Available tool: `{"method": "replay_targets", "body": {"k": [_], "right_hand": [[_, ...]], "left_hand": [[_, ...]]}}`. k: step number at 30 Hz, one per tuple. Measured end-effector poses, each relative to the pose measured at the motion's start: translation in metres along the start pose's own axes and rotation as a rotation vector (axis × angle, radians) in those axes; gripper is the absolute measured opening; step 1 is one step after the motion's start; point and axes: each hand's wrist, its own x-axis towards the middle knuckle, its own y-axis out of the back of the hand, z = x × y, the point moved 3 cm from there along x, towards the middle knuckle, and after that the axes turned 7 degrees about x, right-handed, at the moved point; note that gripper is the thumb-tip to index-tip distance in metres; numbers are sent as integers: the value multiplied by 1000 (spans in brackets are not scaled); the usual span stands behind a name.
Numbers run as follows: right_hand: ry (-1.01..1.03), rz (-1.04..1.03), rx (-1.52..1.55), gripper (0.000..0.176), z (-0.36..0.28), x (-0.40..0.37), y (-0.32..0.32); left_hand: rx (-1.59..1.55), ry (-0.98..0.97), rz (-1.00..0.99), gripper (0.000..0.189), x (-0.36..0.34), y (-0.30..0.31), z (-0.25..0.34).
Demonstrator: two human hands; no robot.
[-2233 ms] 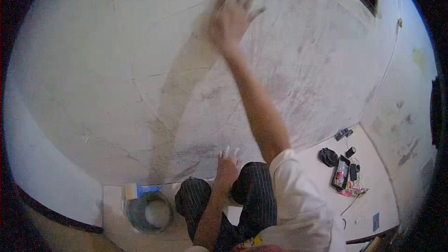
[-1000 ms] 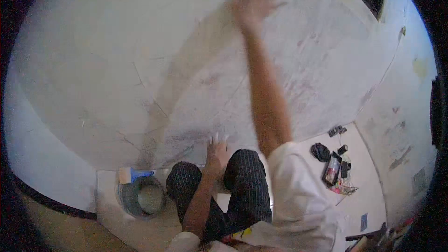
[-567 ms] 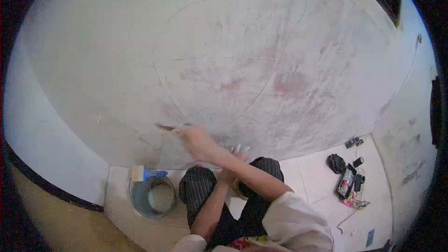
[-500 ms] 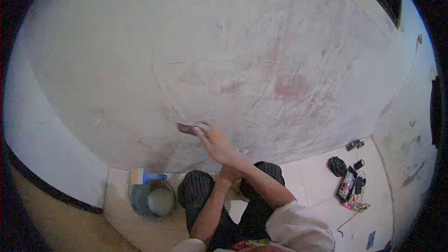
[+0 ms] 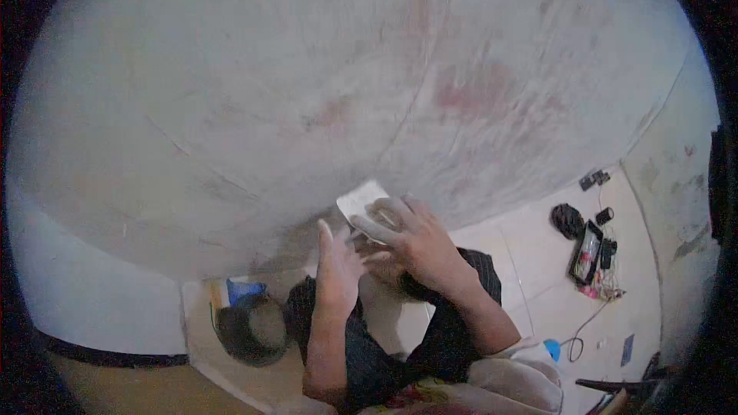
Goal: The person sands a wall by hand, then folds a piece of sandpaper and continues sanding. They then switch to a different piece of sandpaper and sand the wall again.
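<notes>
My right hand (image 5: 419, 242) has its thumb and fingers closed on a pale, flat piece of sandpaper (image 5: 360, 201), its white face turned up. Close beside it on the left is my left hand (image 5: 340, 269), thumb pointing up and fingers apart, reaching toward the underside of the right hand. Whether the left fingertips touch the sheet cannot be made out. Both hands are in front of the smudged, pale wall (image 5: 307, 115), above my knees. Dust whitens the right fingers.
A dark bucket (image 5: 234, 334) stands on the floor at left, with a blue-handled brush (image 5: 246, 290) across its rim. On the tiles at right lie a black bag (image 5: 566, 220), a black tray (image 5: 586, 253) of small items, and a cable (image 5: 592, 323).
My right hand has come away from the wall with the sandpaper. My left hand has risen from under the right forearm to beside the right hand. The view has shifted.
</notes>
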Motion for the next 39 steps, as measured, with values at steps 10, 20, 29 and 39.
{"method": "replay_targets", "body": {"k": [10, 20, 29, 39], "right_hand": [[-85, 156, 1124, 41, 16, -14, 18], [-30, 242, 2386, 19, 25, 3, 22], [-86, 194, 2301, 13, 13, 2, 23], [-32, 99, 2406, 11, 12, 2, 21]], "left_hand": [[39, -147, 329, 42, -17, 21, -17], [-176, -204, 139, 36, -33, 14, 4], [-28, -176, 288, 42, -42, 30, -5], [11, -181, 253, 35, -44, 17, 5]]}}
